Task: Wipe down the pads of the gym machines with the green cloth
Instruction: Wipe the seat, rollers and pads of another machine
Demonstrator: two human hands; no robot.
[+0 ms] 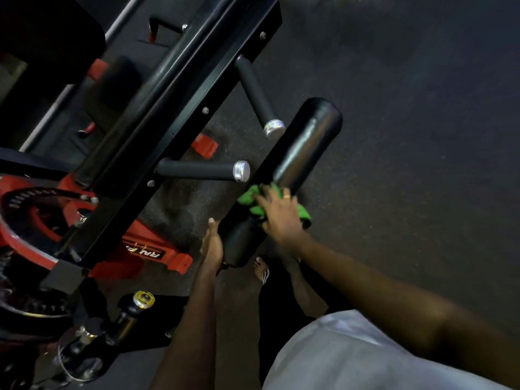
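Note:
A long black roller pad (301,153) runs diagonally from upper right down to the centre. The green cloth (249,197) is wrapped over its lower part. My right hand (281,215) lies on top of the cloth with fingers curled over it and round the pad. My left hand (211,243) lies flat against the pad's near end, fingers straight, thumb side up. The part of the cloth under my palm is hidden.
The machine's black frame beam (168,108) crosses the upper left, with two grey handle grips (256,94) (202,170) sticking out toward the pad. Red frame parts (157,249) and a weight plate (33,220) sit at lower left. Dark rubber floor (408,136) spreads to the right.

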